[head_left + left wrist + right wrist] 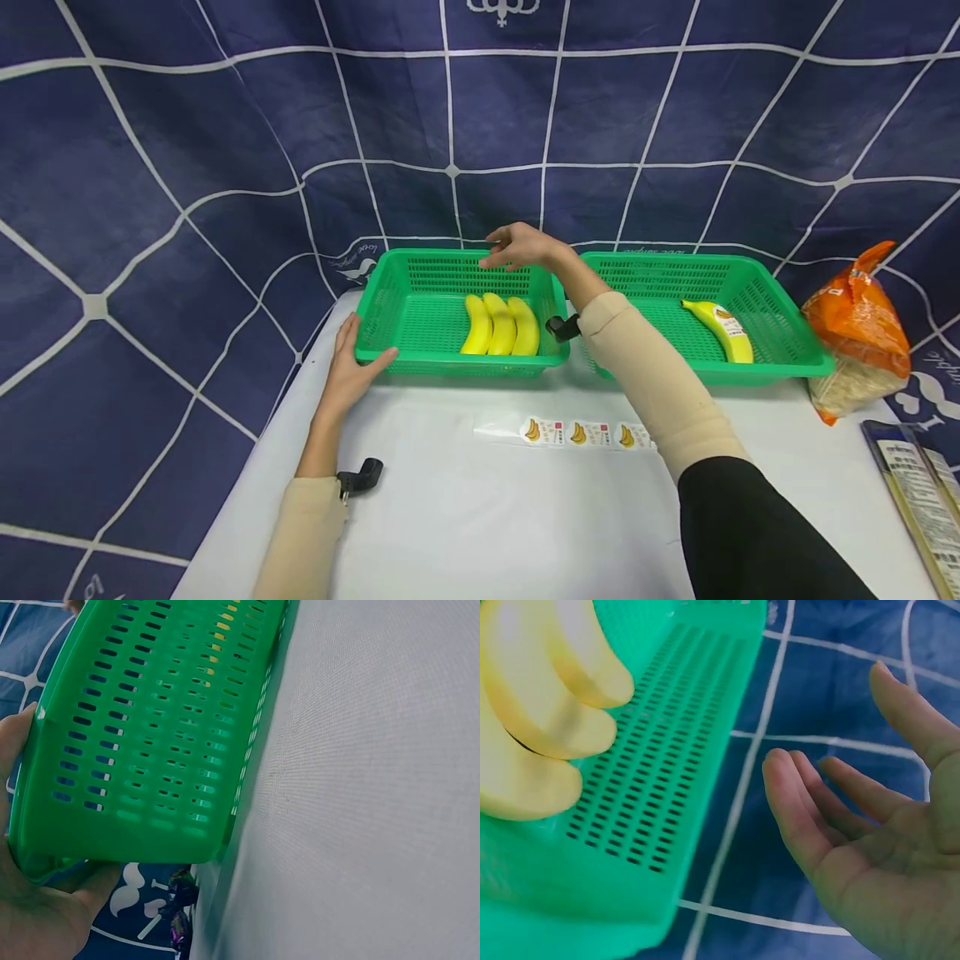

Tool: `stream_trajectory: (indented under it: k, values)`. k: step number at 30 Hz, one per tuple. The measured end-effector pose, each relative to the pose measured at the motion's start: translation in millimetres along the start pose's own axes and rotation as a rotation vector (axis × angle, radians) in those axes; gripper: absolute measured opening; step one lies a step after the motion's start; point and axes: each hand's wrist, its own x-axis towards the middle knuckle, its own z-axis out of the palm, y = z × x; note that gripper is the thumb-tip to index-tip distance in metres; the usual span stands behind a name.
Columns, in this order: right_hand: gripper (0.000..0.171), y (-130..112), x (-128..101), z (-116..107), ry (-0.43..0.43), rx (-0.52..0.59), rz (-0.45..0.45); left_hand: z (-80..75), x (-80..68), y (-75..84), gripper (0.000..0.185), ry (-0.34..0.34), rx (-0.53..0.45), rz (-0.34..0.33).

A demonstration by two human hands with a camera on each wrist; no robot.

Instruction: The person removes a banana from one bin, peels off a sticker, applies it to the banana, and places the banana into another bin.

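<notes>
A green plastic basket [435, 321] with slotted walls stands at the left of the white table, three yellow bananas [500, 325] side by side in its right half. My left hand [352, 371] spans the basket's near left corner, thumb at the front rim and fingers stretched along the left side. In the left wrist view, this hand [45, 915] touches the green rim [30, 772] from outside. My right hand [517, 246] is raised at the basket's far rim, holding nothing. Its spread, slightly bent fingers are apart from the basket in the right wrist view.
A second green basket [780, 371] on the right holds one banana [720, 325] with a label. A strip of banana stickers [577, 433] lies in front. At the right stand an orange bag [862, 325] and a flat printed package [911, 483]. Blue grid cloth [510, 108] hangs behind.
</notes>
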Motion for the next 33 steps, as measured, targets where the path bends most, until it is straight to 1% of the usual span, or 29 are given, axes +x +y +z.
stream_trajectory:
  k: [5, 7, 12, 16, 20, 25, 28, 31, 33]
  values:
    - [0.072, 9, 30, 5, -0.012, 0.066, 0.044, -1.8, -1.8, 1.5, 0.100, 0.011, -0.005, -0.008]
    - [0.073, 14, 42, 10, -0.027, 0.066, 0.059, -2.9, -2.9, 1.4, 0.099, 0.021, -0.007, -0.007]
    - [0.074, 32, 61, 24, -0.067, 0.058, 0.149, -2.1, -2.2, 0.5, 0.099, 0.018, 0.000, -0.002]
    - [0.074, 43, 66, 30, -0.127, 0.000, 0.194, -0.1, -1.1, 0.9, 0.100, 0.015, -0.006, 0.002]
    - [0.071, 47, 67, 37, -0.190, -0.073, 0.210, 0.7, 0.0, 0.2, 0.102, 0.019, -0.011, 0.005]
    - [0.052, 47, 70, 46, -0.241, -0.127, 0.240, 2.8, 0.3, 0.2, 0.101, 0.018, -0.003, -0.006]
    - [0.038, 47, 73, 52, -0.243, -0.187, 0.246, 3.9, -0.3, 1.1, 0.100, 0.010, 0.004, -0.016]
    - [0.033, 45, 75, 58, -0.220, -0.245, 0.244, 3.9, -1.2, 1.9, 0.100, 0.020, 0.001, -0.018]
    - [0.037, 45, 76, 62, -0.196, -0.265, 0.266, 3.5, -1.6, 1.9, 0.101, 0.021, -0.002, -0.013]
